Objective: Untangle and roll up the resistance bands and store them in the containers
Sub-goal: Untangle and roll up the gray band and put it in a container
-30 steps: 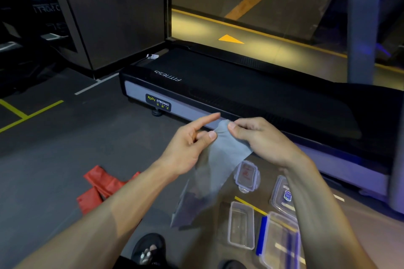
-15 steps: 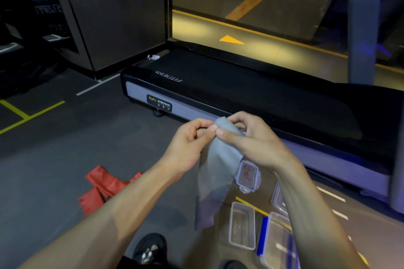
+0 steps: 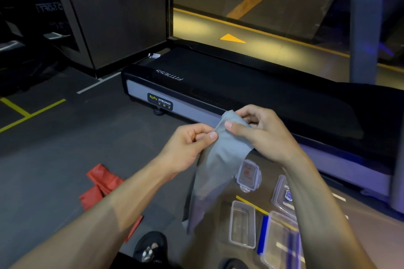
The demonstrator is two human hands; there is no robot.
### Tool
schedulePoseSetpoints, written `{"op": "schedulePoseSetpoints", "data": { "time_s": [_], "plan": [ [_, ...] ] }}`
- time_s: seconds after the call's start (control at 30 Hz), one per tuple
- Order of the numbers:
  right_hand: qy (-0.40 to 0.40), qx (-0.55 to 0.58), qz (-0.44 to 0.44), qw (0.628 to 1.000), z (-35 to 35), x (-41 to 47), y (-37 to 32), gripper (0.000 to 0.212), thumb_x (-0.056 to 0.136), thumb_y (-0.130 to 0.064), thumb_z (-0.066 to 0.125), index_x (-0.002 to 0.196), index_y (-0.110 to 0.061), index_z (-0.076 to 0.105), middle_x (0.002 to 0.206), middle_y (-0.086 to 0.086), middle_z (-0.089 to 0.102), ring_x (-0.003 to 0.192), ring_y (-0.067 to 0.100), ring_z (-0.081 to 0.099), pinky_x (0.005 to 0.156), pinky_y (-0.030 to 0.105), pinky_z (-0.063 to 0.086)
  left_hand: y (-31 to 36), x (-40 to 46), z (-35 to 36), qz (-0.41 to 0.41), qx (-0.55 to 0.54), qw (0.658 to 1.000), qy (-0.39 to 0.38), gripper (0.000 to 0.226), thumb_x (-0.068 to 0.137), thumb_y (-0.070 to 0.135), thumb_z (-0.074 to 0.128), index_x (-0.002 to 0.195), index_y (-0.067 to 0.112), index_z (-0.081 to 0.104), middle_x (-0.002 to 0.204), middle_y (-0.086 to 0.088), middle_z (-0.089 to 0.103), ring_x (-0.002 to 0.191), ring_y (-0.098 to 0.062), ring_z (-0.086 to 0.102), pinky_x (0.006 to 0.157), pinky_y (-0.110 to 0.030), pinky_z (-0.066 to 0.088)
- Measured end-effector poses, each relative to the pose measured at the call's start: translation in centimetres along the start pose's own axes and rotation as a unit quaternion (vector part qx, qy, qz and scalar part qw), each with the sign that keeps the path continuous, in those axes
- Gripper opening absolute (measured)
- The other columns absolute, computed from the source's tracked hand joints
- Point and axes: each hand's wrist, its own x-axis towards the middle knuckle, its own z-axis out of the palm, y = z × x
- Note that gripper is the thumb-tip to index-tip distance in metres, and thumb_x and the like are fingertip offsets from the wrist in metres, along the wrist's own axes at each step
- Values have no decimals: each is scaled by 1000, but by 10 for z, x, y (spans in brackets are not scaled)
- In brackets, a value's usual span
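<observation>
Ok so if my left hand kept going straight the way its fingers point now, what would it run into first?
Most likely your right hand. The left hand points rightward across the top of the grey band both hands pinch, and the right thumb sits just beyond it. Depth is hard to judge from one view.

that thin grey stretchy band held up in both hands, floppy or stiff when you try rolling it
Likely floppy: the thin grey resistance band hangs limp below the left hand and right hand. Probably light, since fingertip pinches hold it. It may unroll if released.
</observation>
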Motion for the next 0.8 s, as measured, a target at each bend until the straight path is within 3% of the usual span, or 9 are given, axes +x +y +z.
{"op": "schedulePoseSetpoints", "data": {
  "time_s": [0.07, 0.17, 0.27, 0.37, 0.43, 0.5, 0.63, 0.7, 0.8],
  "plan": [
    [-25, 22, 0, 999, 4, 0, 0, 16, 84, -35, 81, 92, -22, 75, 92, 10, 75, 81, 16, 69, 78, 41, 55, 2, 0, -3, 1, 0, 1000, 14, 12, 101, 6, 56, 102, 2, 67, 77, -2, 74, 69, -7, 65, 66, -19, 51],
    [-49, 23, 0, 999, 8, 0, -3, 15, 94, -31, 74, 91, -17, 75, 92, 12, 76, 79, 13, 67, 77, 38, 49, 5, 2, -5, 10, -22, 999, 23, 20, 100, 13, 60, 119, 10, 65, 95, -35, 70, 86, -30, 67, 80, -41, 55],
    [-72, -1, -10, 997, 11, -2, -1, 32, 97, -48, 64, 96, -18, 76, 96, 11, 75, 87, 30, 69, 86, 49, 51, 1, 4, -8, 30, 3, 1000, -2, 36, 96, 23, 63, 131, 31, 63, 88, -49, 56, 85, -36, 57, 81, -55, 48],
    [-97, -27, 0, 995, 13, -3, 1, 45, 93, -61, 52, 103, -23, 75, 101, 15, 73, 98, 38, 67, 96, 62, 49, 2, 1, -8, 53, 59, 997, -23, 41, 101, 20, 58, 141, 29, 56, 92, -39, 61, 88, -36, 61, 83, -48, 48],
    [-103, -19, 25, 994, 13, -2, 1, 44, 95, -61, 49, 107, -28, 77, 102, 8, 76, 98, 24, 72, 99, 60, 50, 4, -1, -6, 60, 81, 995, -18, 37, 104, 10, 52, 140, 16, 56, 113, -22, 71, 109, -35, 68, 98, -48, 53],
    [-107, 15, 62, 992, 13, -2, 2, 47, 101, -60, 47, 109, -27, 78, 105, 1, 79, 106, 19, 73, 103, 55, 50, 7, -1, -5, 59, 89, 994, -6, 30, 105, 12, 52, 133, 8, 59, 117, -18, 71, 113, -35, 67, 102, -48, 52],
    [-100, 20, 61, 993, 17, -5, 2, 51, 91, -67, 59, 106, -21, 75, 102, -4, 78, 98, 14, 73, 96, 54, 53, 10, 0, -3, 34, 52, 998, 27, 24, 104, 17, 55, 116, -3, 61, 103, -33, 68, 93, -33, 68, 90, -45, 53],
    [-60, 21, 37, 997, 19, -6, 2, 49, 80, -65, 69, 106, -23, 72, 102, 0, 78, 98, 18, 74, 97, 57, 54, 9, 1, -1, 25, 29, 998, 46, 21, 102, 16, 55, 106, -4, 61, 93, -24, 71, 84, -23, 66, 78, -35, 54],
    [-19, -8, 8, 1000, 21, -5, 0, 42, 82, -63, 69, 103, -26, 70, 98, 0, 76, 96, 20, 72, 92, 56, 55, 7, 1, 1, 13, -20, 999, 46, 15, 100, 19, 57, 99, 5, 64, 81, -5, 74, 74, -10, 67, 66, -20, 51]
  ]
}}
